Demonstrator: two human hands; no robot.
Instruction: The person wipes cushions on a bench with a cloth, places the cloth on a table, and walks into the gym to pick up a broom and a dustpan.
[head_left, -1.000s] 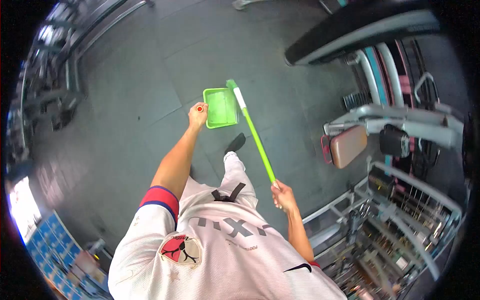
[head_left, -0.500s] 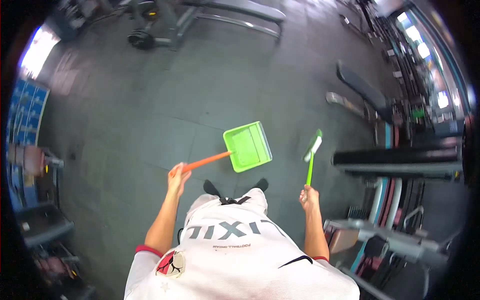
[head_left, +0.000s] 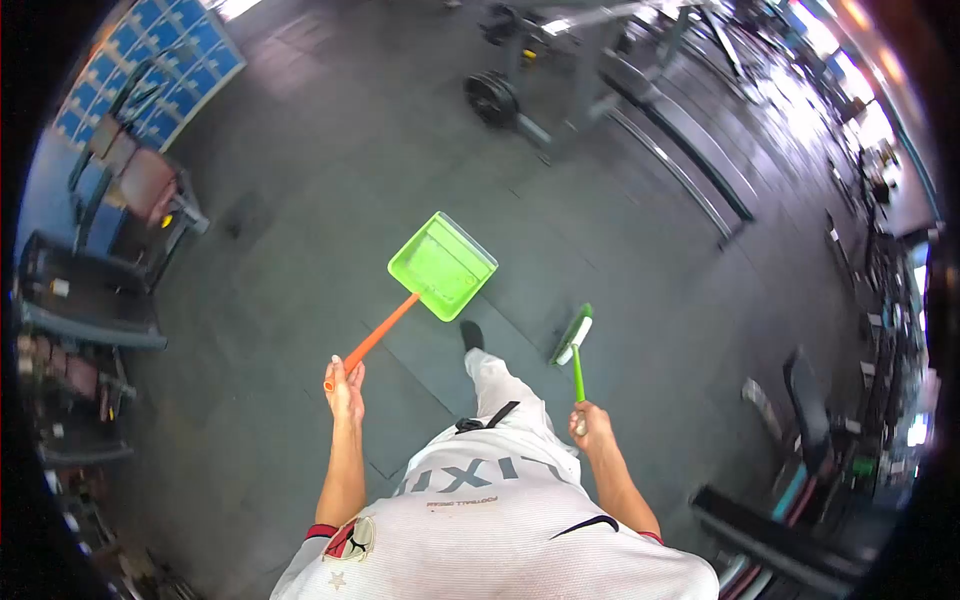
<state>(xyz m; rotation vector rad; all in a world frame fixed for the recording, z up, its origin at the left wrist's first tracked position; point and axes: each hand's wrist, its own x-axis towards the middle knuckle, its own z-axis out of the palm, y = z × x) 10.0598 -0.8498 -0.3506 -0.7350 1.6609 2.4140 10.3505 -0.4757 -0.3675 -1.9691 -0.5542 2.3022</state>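
My left hand [head_left: 346,388] is closed round the upper end of the orange handle of a green dustpan [head_left: 440,268]. The pan is held out ahead of my body, slanted, its open edge facing the upper right. My right hand [head_left: 590,424] grips the green handle of a broom [head_left: 574,336], whose green and white head is ahead of that hand, to the right of the dustpan and apart from it. Whether pan or broom touches the floor I cannot tell.
Blue lockers [head_left: 150,65] stand at the upper left, with a padded seat machine [head_left: 148,185] below them. A weight plate [head_left: 490,98] and a long bench [head_left: 690,135] are ahead. More gym machines line the right side. Dark tiles [head_left: 300,250] cover the floor.
The view has turned left, bringing the lockers and bench further in. The dustpan has swung from facing right to facing upper right. The broom has come closer to my body. Both hands keep their holds.
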